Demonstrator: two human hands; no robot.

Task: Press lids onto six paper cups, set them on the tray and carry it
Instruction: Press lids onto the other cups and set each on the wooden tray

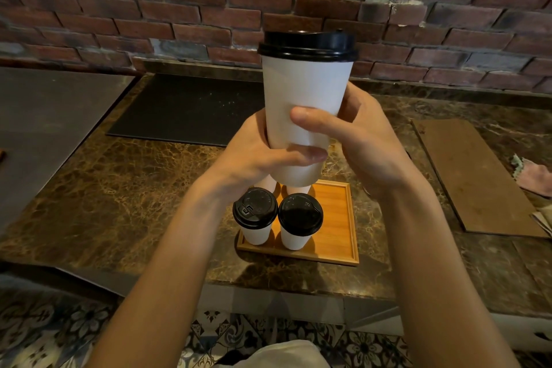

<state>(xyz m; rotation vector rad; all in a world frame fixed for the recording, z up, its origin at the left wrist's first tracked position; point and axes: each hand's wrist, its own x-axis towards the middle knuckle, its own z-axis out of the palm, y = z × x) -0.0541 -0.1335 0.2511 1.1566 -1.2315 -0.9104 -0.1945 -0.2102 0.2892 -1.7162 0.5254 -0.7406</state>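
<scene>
Holding the lidded paper cup upright above the counter, I keep both hands on its lower half so the black lid stays clear of my grip and level. My left hand wraps the base, thumb laid across the front wall, fingers curled behind and out of view. My right hand closes from the other side, thumb pressed flat on the front just above the left thumb. Both sets of fingers are pressed together around the cup wall, not spread. Low grip, two hands: this steadies a tall cup and avoids squeezing the rim, which could unseat the lid.

The wooden tray sits on the marble counter directly below. Two lidded cups stand side by side in its near row, at the left. Behind them, parts of further cups show under my hands; I cannot tell how many. The right portion of the tray is bare, which I judge to be the intended landing spot.

The lid appears seated evenly all round. Next step, as I judge it: lower the cup straight down onto the open tray area, avoiding the neighbouring lids.
</scene>
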